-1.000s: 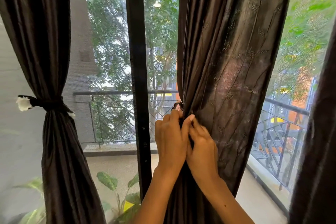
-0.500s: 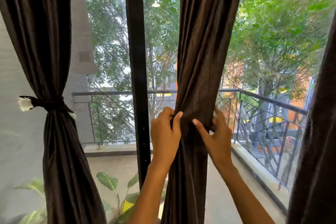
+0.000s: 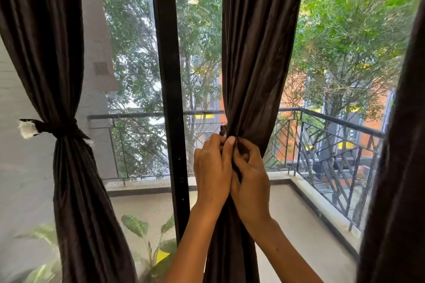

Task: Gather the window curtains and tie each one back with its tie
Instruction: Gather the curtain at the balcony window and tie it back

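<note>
A dark brown middle curtain (image 3: 257, 53) hangs in front of the window, bunched into a narrow bundle at waist height. My left hand (image 3: 212, 167) and my right hand (image 3: 250, 174) meet at that bundle, fingers curled round the gathered cloth. A short dark end of its tie (image 3: 222, 130) pokes out just above my left fingers; the rest of the tie is hidden. The left curtain (image 3: 46, 41) is cinched by a dark tie (image 3: 57, 127) with a white end. A third curtain (image 3: 400, 167) hangs loose at the right edge.
A black window frame post (image 3: 169, 76) stands just left of my hands. Behind the glass are a balcony railing (image 3: 333, 119), trees and a leafy plant (image 3: 138, 227) low on the left.
The middle curtain went from spread wide to a tight bundle. My right hand swept in from the right with the cloth and closed against my left hand.
</note>
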Demonstrator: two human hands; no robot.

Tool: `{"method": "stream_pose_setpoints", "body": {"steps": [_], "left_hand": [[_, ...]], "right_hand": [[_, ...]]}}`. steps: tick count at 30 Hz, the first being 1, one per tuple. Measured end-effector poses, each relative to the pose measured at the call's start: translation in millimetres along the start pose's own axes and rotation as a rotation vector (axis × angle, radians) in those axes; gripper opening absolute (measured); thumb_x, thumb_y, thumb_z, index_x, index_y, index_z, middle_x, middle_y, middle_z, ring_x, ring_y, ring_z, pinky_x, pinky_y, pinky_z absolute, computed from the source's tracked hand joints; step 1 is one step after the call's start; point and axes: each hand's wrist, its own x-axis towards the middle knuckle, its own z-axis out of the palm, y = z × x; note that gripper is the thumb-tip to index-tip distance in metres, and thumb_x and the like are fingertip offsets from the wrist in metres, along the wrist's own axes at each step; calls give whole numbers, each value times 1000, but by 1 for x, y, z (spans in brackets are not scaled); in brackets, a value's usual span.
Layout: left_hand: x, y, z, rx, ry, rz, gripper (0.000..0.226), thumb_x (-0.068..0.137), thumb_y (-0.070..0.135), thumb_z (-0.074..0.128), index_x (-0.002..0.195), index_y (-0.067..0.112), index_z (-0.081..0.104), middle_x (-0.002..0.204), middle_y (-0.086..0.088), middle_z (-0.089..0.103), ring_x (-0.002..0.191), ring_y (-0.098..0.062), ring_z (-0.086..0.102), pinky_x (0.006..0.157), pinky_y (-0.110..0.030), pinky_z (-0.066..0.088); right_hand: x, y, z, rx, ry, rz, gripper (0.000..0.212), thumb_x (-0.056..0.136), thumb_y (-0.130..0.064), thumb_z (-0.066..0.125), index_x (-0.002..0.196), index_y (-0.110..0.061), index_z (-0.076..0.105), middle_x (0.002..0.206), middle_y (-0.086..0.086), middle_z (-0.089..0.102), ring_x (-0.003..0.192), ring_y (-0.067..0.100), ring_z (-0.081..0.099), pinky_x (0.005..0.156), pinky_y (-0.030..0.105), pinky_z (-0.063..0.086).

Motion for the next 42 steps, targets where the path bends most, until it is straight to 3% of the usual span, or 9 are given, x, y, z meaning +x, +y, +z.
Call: {"method": "stream_pose_setpoints", "body": {"steps": [3,6,10,14,19,22,29,34,42], "left_hand": [[2,0,-1,-22,-9,-3,25,92,39,55,85,15,55,77,-2,62,74,-28,59,66,-45,47],[6,-5,0,-23,48,-19,22,95,27,55,83,8,56,74,-4,64,71,-27,61,65,-48,48],[6,-6,1,-8,80,7,21,93,23,58,75,16,49,62,7,54,61,-19,56,58,-35,41],[6,-8,3,-23,86,13,23,93,24,58,73,21,45,57,13,47,52,-6,46,57,-22,32],[6,-8,5,11,107,45,22,93,23,58,74,17,48,63,11,53,62,-13,56,61,-36,43],[5,-7,9,-22,89,43,21,94,20,56,77,9,53,68,-2,60,67,-22,60,63,-45,47],[5,-4,4,-175,-2,-24,25,88,38,60,75,18,52,69,1,58,65,-14,58,58,-30,45],[15,-6,7,-229,9,-45,35,89,13,64,65,24,41,55,17,51,53,1,51,50,-10,36],[23,-22,8,-396,-74,-115,37,89,17,63,65,25,37,57,14,38,54,1,36,52,-11,30]], "right_hand": [[1,7,-2,-6,-29,-96,38,92,-6,59,129,-13,60,138,-2,47,114,10,56,85,19,50],[2,14,-4,162,-76,-77,43,90,-16,58,132,-21,57,142,-2,43,121,10,51,96,18,46],[13,22,-6,297,124,148,43,91,-30,61,133,-22,54,140,-7,47,127,5,47,96,23,48],[30,24,-9,319,188,308,62,83,-27,72,138,-21,44,104,-23,61,88,-8,63,72,19,53],[21,16,-10,45,271,63,16,87,-12,69,102,-15,71,90,-3,67,74,15,63,62,30,53],[8,2,-2,30,157,-18,23,91,-8,61,111,-13,70,98,-6,60,82,4,58,68,14,47],[8,3,-4,145,17,-39,26,95,-8,55,117,-14,68,107,-5,56,90,-2,56,68,14,47],[9,12,-11,216,7,-45,25,88,-3,64,109,-14,72,106,-2,58,92,8,59,71,22,52],[23,29,-36,172,172,-26,26,85,-18,70,109,-26,61,114,-15,59,98,8,60,75,9,44]]}}
